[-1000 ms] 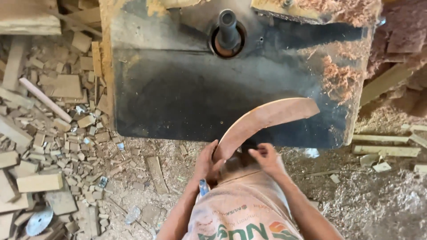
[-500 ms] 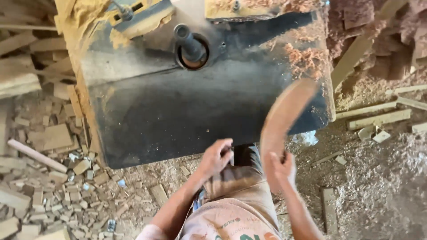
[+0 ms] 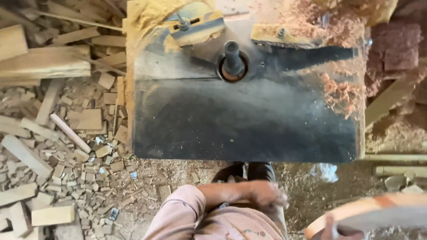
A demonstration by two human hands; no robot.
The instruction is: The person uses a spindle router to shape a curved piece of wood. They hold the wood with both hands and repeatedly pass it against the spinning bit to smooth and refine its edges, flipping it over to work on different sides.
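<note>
The curved piece (image 3: 378,211) gripped by the right hand (image 3: 331,229) is pale wood, smooth-sanded, with a reddish band. Above the left hand (image 3: 262,193) the machine table (image 3: 244,124) is dark metal — matt, worn, dusted with curly shavings (image 3: 342,91). Left of it lie rough raw-wood offcuts (image 3: 58,151); the sleeve (image 3: 178,215) is soft pink cloth.

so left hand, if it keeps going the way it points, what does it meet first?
The left hand lies across the body, blurred, pointing to the person's right. First in that line looks to be the curved wooden piece held by the right hand; depth is unclear.
</note>
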